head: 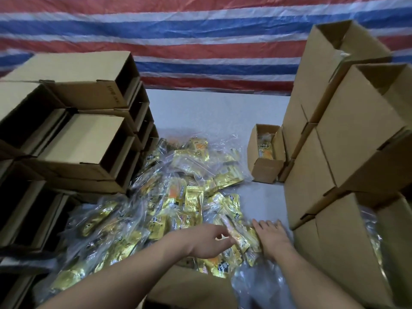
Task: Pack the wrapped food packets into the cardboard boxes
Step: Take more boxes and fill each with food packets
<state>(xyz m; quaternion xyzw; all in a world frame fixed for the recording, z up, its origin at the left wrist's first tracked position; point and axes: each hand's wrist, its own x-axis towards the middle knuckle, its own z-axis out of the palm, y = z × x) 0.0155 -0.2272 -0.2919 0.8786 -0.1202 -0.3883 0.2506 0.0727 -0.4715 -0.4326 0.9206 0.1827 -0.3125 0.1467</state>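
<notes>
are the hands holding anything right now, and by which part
The left hand pinches a yellow packet at its near-left edge, fingers curled. The right hand lies flat on the pile of packets, gripping nothing.

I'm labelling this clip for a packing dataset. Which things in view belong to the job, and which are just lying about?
Part of the job:
- pile of wrapped packets
- small open box with packets inside
- empty boxes stacked on the left
- tall boxes stacked on the right
- left hand, right hand

Just there:
- striped tarp
- white table
</notes>
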